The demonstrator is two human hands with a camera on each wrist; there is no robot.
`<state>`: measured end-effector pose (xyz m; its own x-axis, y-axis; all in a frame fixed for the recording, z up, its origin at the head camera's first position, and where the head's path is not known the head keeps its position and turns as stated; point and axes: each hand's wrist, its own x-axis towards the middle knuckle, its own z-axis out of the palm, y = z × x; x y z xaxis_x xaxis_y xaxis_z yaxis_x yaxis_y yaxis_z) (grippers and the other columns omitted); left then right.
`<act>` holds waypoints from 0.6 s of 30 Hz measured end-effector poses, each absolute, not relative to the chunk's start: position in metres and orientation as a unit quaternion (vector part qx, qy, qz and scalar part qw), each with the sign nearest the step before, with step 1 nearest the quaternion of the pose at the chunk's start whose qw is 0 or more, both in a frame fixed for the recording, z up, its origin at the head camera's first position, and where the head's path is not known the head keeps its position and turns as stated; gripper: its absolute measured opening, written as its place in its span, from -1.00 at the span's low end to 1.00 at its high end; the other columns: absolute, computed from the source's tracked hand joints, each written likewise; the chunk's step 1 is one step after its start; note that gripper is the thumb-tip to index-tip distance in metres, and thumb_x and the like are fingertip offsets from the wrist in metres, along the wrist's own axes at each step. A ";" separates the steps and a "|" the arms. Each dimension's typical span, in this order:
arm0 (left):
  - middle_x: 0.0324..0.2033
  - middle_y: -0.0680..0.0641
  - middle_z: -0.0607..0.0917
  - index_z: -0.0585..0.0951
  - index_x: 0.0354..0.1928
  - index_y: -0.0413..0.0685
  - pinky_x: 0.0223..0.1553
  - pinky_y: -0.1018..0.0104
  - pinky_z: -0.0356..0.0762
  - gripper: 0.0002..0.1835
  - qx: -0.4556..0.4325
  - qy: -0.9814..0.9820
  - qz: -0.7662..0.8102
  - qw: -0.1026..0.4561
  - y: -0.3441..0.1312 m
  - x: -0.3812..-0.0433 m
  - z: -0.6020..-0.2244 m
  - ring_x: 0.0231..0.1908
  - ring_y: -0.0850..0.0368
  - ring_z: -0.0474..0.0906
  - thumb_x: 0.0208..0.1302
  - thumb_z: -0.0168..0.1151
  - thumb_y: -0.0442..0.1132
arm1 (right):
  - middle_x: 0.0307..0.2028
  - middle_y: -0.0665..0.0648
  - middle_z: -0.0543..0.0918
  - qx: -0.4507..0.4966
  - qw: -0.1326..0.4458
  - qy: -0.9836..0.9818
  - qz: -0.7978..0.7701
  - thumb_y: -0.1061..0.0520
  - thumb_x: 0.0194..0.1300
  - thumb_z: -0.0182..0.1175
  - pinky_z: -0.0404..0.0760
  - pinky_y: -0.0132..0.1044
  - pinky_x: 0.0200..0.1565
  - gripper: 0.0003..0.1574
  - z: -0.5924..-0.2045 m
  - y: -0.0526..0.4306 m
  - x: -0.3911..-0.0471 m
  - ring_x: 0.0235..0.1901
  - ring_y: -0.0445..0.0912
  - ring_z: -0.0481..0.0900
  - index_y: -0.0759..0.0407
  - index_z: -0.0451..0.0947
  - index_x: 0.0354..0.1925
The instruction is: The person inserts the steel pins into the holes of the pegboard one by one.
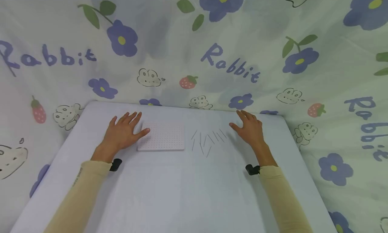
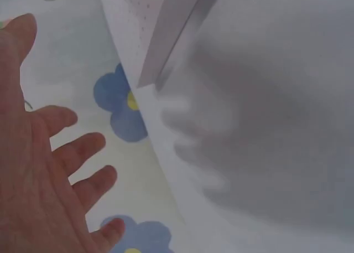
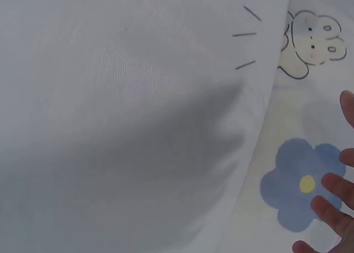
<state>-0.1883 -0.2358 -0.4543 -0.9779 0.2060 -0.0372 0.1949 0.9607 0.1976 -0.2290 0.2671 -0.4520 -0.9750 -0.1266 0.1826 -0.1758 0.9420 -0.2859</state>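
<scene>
A flat white board with a grid of small holes [image 1: 163, 137] lies on the table, left of centre. Over its left side my left hand [image 1: 122, 132] hovers with fingers spread, holding nothing. To the board's right, several thin dark needle-like sticks [image 1: 200, 138] lie scattered; their exact kind is too small to tell. My right hand [image 1: 250, 128] is raised to the right of them, its fingers apart and nothing in its grasp. In the left wrist view the board's corner [image 2: 157, 48] shows beyond the palm. A few sticks [image 3: 244, 35] appear in the right wrist view.
The white tabletop [image 1: 182, 192] ends at a back edge just beyond the hands. Behind and beside it hangs a cloth [image 1: 169, 47] printed with flowers, rabbits and strawberries. A small black device [image 1: 253, 169] sits at the right wrist, another [image 1: 116, 165] at the left.
</scene>
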 end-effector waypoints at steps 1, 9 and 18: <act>0.53 -0.25 0.17 0.10 0.59 -0.06 0.41 -0.43 -0.24 0.05 0.101 0.990 0.097 0.034 -0.236 -0.186 -0.455 0.52 -0.30 -0.03 0.32 -0.22 0.56 | 0.45 0.22 0.35 0.077 0.080 -0.982 0.153 -0.34 0.34 0.22 0.23 0.44 0.25 -0.06 -0.453 0.266 -0.229 0.41 0.29 0.27 0.05 0.28 0.50; 0.50 -0.28 0.24 0.12 0.58 -0.11 0.40 -0.42 -0.17 0.09 0.101 0.987 0.108 0.064 -0.234 -0.173 -0.466 0.48 -0.32 0.07 0.29 -0.16 0.58 | 0.26 0.28 0.53 0.089 0.063 -0.979 0.173 -0.28 0.35 0.25 0.44 0.30 0.17 -0.21 -0.464 0.256 -0.231 0.26 0.26 0.43 0.10 0.46 0.37; 0.42 -0.35 0.34 0.12 0.56 -0.18 0.37 -0.43 -0.05 0.27 0.104 0.986 0.103 0.078 -0.231 -0.164 -0.478 0.41 -0.33 0.23 0.10 -0.10 0.70 | 0.03 0.18 0.68 0.086 0.024 -0.979 0.184 -0.22 0.38 0.25 0.62 0.05 -0.05 -0.37 -0.470 0.246 -0.230 0.01 0.13 0.60 0.09 0.57 0.25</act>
